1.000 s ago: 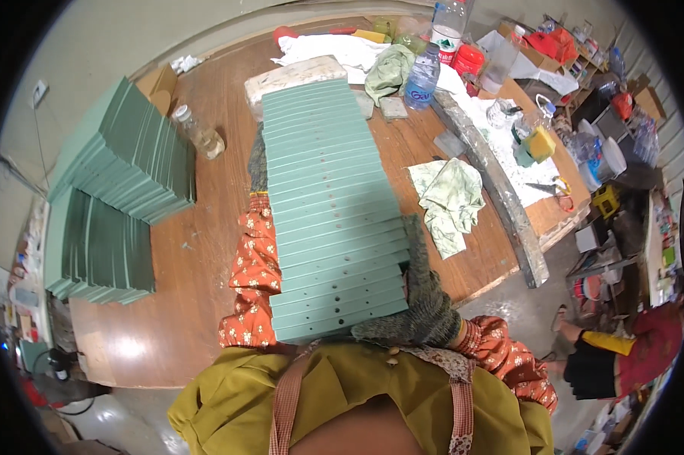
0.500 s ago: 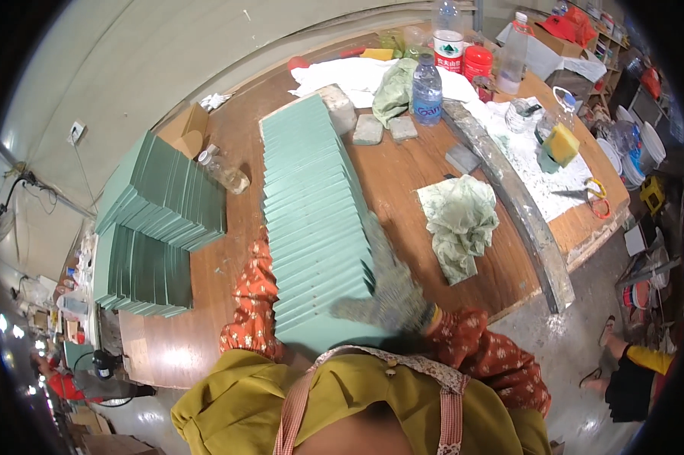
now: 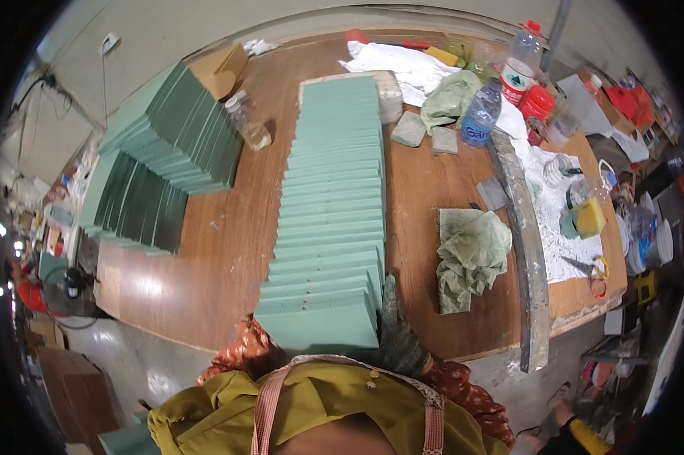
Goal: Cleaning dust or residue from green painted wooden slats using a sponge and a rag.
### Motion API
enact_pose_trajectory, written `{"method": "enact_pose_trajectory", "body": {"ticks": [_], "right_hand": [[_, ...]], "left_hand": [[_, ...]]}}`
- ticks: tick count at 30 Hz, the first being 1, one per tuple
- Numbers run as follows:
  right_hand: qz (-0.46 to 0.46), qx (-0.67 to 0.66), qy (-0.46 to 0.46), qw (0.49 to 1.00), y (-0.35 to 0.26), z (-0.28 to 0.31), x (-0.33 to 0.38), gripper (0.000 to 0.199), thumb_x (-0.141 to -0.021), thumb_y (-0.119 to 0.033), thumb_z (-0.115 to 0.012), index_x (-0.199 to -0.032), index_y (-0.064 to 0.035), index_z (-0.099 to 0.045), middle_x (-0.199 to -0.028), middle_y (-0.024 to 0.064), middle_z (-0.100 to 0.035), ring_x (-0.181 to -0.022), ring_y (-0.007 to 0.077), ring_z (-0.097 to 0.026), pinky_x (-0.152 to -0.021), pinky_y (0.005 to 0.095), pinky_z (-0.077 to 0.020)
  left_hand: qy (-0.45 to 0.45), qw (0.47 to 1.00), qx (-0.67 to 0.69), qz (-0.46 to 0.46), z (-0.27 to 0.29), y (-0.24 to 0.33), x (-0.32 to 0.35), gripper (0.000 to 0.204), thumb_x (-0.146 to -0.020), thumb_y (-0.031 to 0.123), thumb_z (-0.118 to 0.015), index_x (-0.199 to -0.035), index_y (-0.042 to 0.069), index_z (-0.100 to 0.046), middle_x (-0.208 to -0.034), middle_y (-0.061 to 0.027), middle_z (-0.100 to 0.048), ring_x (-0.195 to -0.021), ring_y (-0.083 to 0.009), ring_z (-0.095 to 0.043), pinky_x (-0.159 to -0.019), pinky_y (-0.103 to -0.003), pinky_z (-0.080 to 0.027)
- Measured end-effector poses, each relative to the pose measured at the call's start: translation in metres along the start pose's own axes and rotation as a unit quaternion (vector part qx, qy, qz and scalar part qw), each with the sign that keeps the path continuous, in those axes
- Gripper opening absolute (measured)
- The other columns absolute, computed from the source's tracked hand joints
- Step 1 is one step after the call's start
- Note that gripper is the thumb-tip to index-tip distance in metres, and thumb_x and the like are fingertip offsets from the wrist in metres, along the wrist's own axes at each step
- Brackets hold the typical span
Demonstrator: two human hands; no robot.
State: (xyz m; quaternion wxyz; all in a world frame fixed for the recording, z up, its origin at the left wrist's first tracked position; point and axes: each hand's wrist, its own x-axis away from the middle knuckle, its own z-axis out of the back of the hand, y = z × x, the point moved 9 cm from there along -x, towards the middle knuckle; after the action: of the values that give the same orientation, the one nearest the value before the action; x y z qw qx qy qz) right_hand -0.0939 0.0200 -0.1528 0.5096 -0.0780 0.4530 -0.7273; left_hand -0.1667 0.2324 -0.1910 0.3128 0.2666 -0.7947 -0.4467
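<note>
So there's this long overlapping row of green panels running down the wooden table. The gloved right hand is flat against the row's right edge, near the closest panel, fingers stretched along it. The left hand is hidden under the panels; can't tell its grip.

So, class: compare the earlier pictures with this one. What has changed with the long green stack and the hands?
The stack of green boards has come closer to the person's chest, and the view has tilted. The gloved right hand stays pressed on the stack's right near end. The left hand is now hidden; only its patterned sleeve shows. The green piles and crumpled green cloth lie unchanged.
</note>
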Motion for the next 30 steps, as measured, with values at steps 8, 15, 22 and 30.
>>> {"method": "enact_pose_trajectory", "body": {"ticks": [8,15,22,30], "right_hand": [[0.042,-0.010,-0.063,0.997,0.022,0.001,-0.022,0.131,-0.072,-0.055,-0.077,-0.146,0.0117,0.008,-0.154,0.0332,-0.004,-0.144,0.0464,-0.009,-0.117,0.0479,-0.0150],[-0.070,-0.278,-0.029,0.958,0.036,0.053,-0.065,0.072,-0.093,-0.029,-0.056,-0.150,0.0008,-0.024,-0.149,0.0137,-0.038,-0.136,0.0256,-0.038,-0.113,0.0363,-0.0309],[0.132,0.033,0.089,0.987,0.081,0.102,-0.214,0.047,-0.103,-0.028,-0.043,-0.141,-0.0008,-0.043,-0.135,0.0122,-0.055,-0.125,0.0200,-0.050,-0.105,0.0292,-0.0375],[-0.219,-0.235,0.057,0.945,0.098,0.065,-0.258,0.057,-0.099,-0.038,-0.050,-0.139,0.0023,-0.045,-0.130,0.0148,-0.057,-0.120,0.0237,-0.051,-0.104,0.0297,-0.0359]], "left_hand": [[0.009,1.000,0.010,-0.009,-0.017,0.002,-0.010,0.043,-0.098,0.039,-0.052,-0.119,0.003,-0.060,-0.106,-0.0059,-0.066,-0.106,-0.0130,-0.059,-0.090,-0.031,-0.049],[0.016,0.998,-0.046,-0.040,0.007,0.048,-0.052,0.041,-0.097,0.041,-0.054,-0.115,0.005,-0.062,-0.098,-0.0037,-0.063,-0.093,-0.0123,-0.056,-0.080,-0.030,-0.048],[0.005,0.986,-0.164,-0.024,-0.071,0.105,-0.117,0.039,-0.088,0.053,-0.059,-0.092,0.014,-0.064,-0.077,0.0024,-0.053,-0.063,-0.0103,-0.045,-0.057,-0.025,-0.039],[0.030,0.950,-0.310,0.025,-0.058,0.093,-0.138,0.044,-0.082,0.056,-0.065,-0.097,0.015,-0.069,-0.079,0.0048,-0.053,-0.065,-0.0071,-0.044,-0.057,-0.023,-0.039]]}}
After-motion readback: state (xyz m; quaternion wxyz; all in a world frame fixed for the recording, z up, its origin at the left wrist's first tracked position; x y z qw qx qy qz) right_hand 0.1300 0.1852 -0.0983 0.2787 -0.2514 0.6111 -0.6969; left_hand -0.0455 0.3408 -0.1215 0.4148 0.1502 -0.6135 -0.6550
